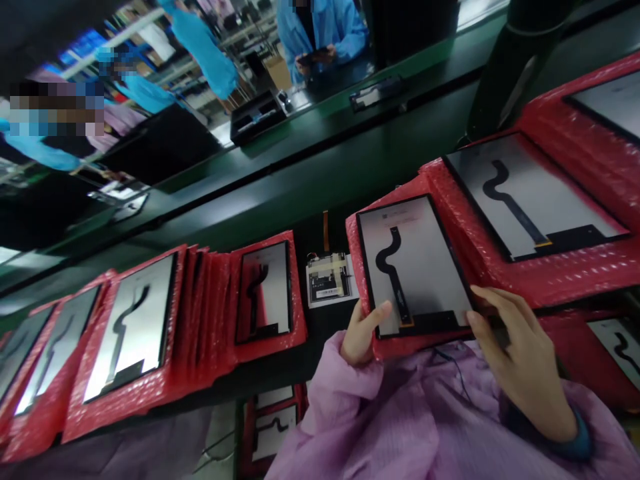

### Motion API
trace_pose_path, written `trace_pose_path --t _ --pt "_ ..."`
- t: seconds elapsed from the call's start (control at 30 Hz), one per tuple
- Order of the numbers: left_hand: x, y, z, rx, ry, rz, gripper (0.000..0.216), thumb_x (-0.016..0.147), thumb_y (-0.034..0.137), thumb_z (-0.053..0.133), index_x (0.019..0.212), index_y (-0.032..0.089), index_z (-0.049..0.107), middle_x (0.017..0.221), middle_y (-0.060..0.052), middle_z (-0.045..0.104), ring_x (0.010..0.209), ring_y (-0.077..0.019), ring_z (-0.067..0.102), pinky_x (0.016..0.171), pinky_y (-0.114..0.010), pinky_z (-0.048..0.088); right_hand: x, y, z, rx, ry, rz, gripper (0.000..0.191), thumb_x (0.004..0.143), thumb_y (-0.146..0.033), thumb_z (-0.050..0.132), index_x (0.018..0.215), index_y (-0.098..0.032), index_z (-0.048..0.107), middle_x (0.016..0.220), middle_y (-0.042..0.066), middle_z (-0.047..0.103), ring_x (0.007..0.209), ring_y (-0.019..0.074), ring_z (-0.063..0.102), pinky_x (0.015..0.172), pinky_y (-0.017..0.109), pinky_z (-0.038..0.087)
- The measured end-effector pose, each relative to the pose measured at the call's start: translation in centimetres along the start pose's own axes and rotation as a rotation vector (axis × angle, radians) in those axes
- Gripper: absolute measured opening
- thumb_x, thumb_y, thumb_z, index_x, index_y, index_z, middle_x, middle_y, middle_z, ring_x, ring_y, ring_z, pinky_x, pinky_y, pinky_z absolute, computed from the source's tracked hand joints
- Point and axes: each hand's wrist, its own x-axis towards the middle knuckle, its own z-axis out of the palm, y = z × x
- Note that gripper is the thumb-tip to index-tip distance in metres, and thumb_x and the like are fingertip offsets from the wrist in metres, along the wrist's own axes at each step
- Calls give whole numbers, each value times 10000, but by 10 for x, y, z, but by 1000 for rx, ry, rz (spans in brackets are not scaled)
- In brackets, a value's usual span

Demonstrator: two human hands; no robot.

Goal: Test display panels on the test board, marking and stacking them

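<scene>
In front of me is an LCD screen panel point(425, 260), its grey back up, with a wavy black ribbon cable point(396, 280) and a dark strip along the lower edge. Under it lies a red bubble-wrap sheet point(353, 243). My left hand point(361, 333) is closed on the panel's lower left corner, thumb on top and fingers beneath with the wrap. At the lower right edge, my right hand point(523, 347) has its thumb and fingertips on the panel; its other fingers are curled.
Stacked panels on red wrap stand left point(133, 320) and right point(535, 193). Between them lies a small device with a circuit board point(327, 277). Beyond is a green-black conveyor point(310, 147) with a black tray point(257, 117). Co-workers in blue point(325, 33) sit across it.
</scene>
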Motion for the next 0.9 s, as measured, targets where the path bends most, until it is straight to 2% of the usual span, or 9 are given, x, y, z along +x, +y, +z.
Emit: trace_pose_path --t 0.1,0.2,0.3,0.37,0.43,0.57,0.7,0.8,0.9 --pt "8 -4 -17 16 17 -15 619 512 398 1002 998 142 717 914 -73 801 836 -264 779 838 -404 634 7 16 18 230 -231 322 559 921 -582 559 1339 -218 629 1134 113 713 1022 253 703 869 407 595" --pt "16 -9 -23 1 57 -54 623 492 409 1011 986 160 724 891 -54 799 913 -281 780 933 -431 621 11 27 34 436 -312 561 709 847 -624 627 1440 -239 574 1133 112 707 999 239 697 845 380 610" --pt "22 -13 -23 -123 95 -136 514 684 502 897 1042 172 732 1003 -84 801 1116 -303 740 1052 -435 573 13 30 42 550 -312 654 732 820 -611 673 1455 -262 565 1173 114 679 969 215 679 814 350 620" --pt "26 -13 -24 -183 122 -134 431 820 481 784 1113 170 721 1131 -105 784 1245 -301 681 1108 -430 535 14 30 46 584 -315 678 704 821 -597 686 1438 -277 581 1199 110 658 980 204 669 830 340 624" --pt "30 -12 -24 -184 144 -87 386 864 423 741 1151 167 706 1186 -113 770 1302 -307 644 1131 -445 513 15 29 51 610 -314 699 693 812 -584 699 1427 -282 589 1214 105 640 1011 203 664 849 343 629" --pt "31 -7 -31 -95 94 -31 427 848 452 740 1143 146 711 1173 -132 762 1231 -311 678 1069 -442 547 17 35 61 643 -319 717 720 775 -571 724 1410 -258 593 1172 103 635 1000 208 666 842 365 639" --pt "16 8 -49 385 146 177 489 815 503 770 1184 188 704 970 -62 741 828 -204 729 715 -319 625 16 41 69 571 -336 662 723 801 -587 686 1415 -219 584 1172 129 656 976 229 685 866 419 631" --pt "3 25 -62 832 255 445 387 890 466 691 1167 196 705 838 -22 682 656 -138 643 568 -248 566 13 35 67 358 -322 504 715 860 -632 585 1404 -167 595 1149 161 673 946 264 699 895 491 614" --pt "7 45 -69 1092 299 689 270 957 381 593 1112 193 708 860 -43 694 696 -145 646 591 -245 554 13 17 54 -36 -248 230 668 950 -623 454 1364 -129 627 1243 197 639 1096 341 669 993 571 556"
